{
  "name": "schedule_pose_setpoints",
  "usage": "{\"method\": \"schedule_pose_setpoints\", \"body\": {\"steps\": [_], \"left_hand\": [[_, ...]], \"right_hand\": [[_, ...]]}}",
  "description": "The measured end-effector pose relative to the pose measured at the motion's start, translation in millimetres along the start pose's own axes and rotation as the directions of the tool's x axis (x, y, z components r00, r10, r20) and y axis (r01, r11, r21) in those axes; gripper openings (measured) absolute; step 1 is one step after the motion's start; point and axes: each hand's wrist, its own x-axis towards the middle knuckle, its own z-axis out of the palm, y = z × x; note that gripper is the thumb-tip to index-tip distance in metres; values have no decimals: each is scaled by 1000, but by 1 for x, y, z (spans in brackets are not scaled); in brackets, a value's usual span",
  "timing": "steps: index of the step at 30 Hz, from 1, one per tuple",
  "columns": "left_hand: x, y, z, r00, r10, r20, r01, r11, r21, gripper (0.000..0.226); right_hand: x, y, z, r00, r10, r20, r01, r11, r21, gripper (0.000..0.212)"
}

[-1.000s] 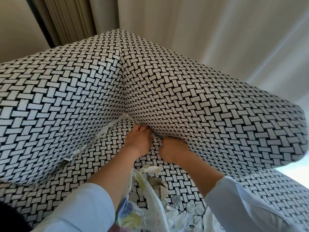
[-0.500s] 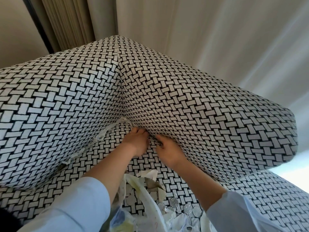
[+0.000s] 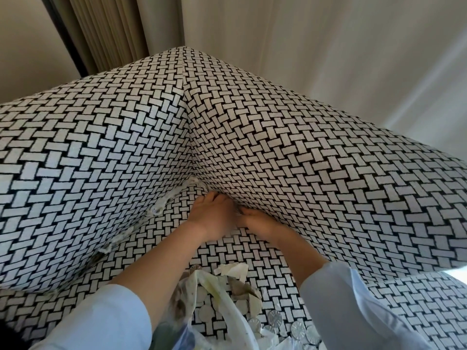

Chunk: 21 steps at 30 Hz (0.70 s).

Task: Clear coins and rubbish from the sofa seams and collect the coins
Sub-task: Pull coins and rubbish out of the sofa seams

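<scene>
The job looked roughly midway. A cluster of silver coins (image 3: 298, 329) lay loose on the sofa seat (image 3: 222, 251) towards its near edge. They were mixed with torn paper scraps (image 3: 235, 270) and lay partly under a thin plastic bag (image 3: 222, 309) draped over the same spot. None of the coins appeared gathered into anything, so the collecting remained to be done. Both hands worked near the back corner of the seat, at the right seam (image 3: 206, 190), where the seat met the right cushion (image 3: 303, 173). The left hand (image 3: 214, 218) lay flat with its fingers straight and their tips pushed under the cushion's lower edge, holding nothing that showed. The right hand (image 3: 260, 223) sat just beside it, fingers bent in towards the crease. Their tips were hidden, so it could not be told whether they pinched a coin or a scrap. Along the left seam (image 3: 131, 228) a line of pale shredded rubbish (image 3: 158, 209) sat wedged, running from the back corner towards the near left edge. It looked untouched and seemed the biggest piece of work left. The heavy cushions pressing on the seat kept both seams closed and would likely hamper reaching in, and the bag and scraps covered some coins. Curtains (image 3: 113, 29) hung behind the sofa.
</scene>
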Motion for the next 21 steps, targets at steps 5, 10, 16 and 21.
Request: {"method": "schedule_pose_setpoints", "body": {"steps": [5, 10, 16, 21], "left_hand": [[1, -4, 6, 997, -17, -73, 11, 996, -85, 37], [0, -4, 11, 996, -8, -87, 3, 999, -53, 44], [-1, -5, 14, 996, 24, -91, -26, 1000, -17, 45], [-2, -6, 17, 989, 28, -147, -30, 999, -11, 43]], "right_hand": [[11, -6, -2, 1000, -8, -15, 8, 1000, -25, 21], [14, -6, 4, 998, -26, -59, 23, 999, -41, 23], [14, 0, 8, 996, 3, -93, -6, 999, -38, 31], [13, 3, 11, 981, 7, -192, -17, 999, -48, 23]]}}
